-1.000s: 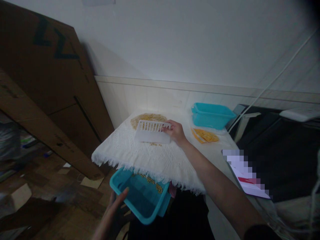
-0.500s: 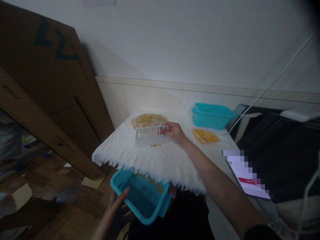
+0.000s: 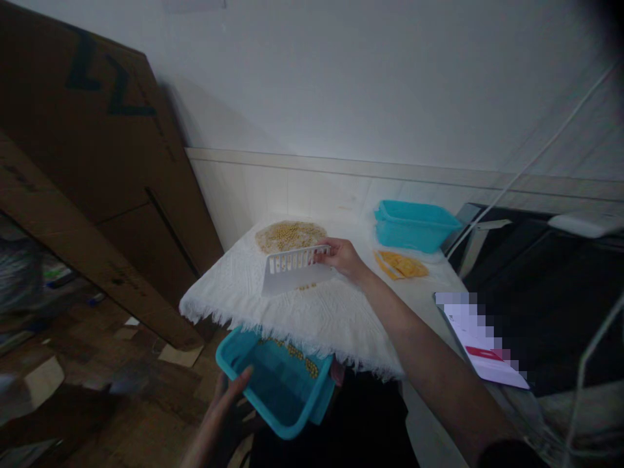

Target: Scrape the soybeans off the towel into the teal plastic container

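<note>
My right hand (image 3: 341, 257) pinches the upper right corner of a white slotted plastic panel (image 3: 287, 281), which stands on edge on a white fringed cloth (image 3: 224, 286). A few yellow beans (image 3: 307, 286) lie at the panel's near side. Behind it spreads a pile of the same beans (image 3: 292, 233), seemingly in or on clear plastic. Below the cloth's fringe, my left hand (image 3: 234, 396) grips the left side of a turquoise plastic bin (image 3: 287, 432), thumb over the rim. Several beans lie in that bin along its far side, partly under the fringe.
A second turquoise bin (image 3: 419, 227) stands at the back right, with a yellow packet (image 3: 402, 264) before it. A lit tablet-like screen (image 3: 478, 338) and cables lie to the right. Tall cardboard boxes (image 3: 97, 162) lean at the left.
The panel's left end has swung a little toward me and its lower edge has come nearer the fringe. My left hand and the held bin have barely moved.
</note>
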Action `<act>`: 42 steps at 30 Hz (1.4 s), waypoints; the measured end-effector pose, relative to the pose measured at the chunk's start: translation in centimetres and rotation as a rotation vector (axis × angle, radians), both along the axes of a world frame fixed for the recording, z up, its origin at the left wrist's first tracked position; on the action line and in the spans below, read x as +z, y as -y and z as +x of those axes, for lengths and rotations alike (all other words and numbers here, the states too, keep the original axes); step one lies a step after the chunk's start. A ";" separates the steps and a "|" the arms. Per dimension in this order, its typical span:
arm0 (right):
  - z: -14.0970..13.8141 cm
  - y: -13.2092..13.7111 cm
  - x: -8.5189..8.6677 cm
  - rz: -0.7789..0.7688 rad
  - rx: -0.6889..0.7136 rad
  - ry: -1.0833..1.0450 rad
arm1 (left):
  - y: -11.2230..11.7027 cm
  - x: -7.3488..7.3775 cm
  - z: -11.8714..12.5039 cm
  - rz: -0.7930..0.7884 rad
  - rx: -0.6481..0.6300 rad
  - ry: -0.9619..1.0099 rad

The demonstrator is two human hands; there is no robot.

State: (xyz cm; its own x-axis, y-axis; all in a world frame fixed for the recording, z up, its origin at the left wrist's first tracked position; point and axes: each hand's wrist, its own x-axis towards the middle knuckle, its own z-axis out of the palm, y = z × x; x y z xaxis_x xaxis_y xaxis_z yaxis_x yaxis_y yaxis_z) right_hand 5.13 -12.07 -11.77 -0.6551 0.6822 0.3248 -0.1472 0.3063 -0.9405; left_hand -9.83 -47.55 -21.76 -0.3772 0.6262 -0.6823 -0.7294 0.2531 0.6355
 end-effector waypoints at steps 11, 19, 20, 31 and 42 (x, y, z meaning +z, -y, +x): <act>0.6 -0.3 0.3 -0.061 0.056 0.006 | -0.4 -0.7 0.2 -0.060 0.044 -0.069; 1.0 -0.3 0.4 -0.022 0.125 0.060 | -0.4 -0.7 -0.2 -0.090 0.030 -0.073; 1.0 -0.3 0.4 -0.014 0.135 0.064 | -0.4 -0.9 -0.3 -0.089 0.028 -0.080; 2.4 0.5 2.0 0.054 0.204 0.268 | -0.2 0.4 1.0 -0.123 0.015 -0.049; 7.0 5.9 -0.5 0.227 -0.038 0.241 | -0.2 -0.7 2.6 -0.108 -0.033 -0.029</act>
State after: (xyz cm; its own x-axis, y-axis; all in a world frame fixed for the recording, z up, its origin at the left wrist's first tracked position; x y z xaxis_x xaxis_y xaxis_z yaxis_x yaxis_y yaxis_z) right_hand 12.09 -18.01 -12.25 -0.7071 0.6358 0.3095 0.0872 0.5127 -0.8541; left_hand -7.20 -47.38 -22.42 -0.3787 0.5618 -0.7356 -0.7012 0.3446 0.6242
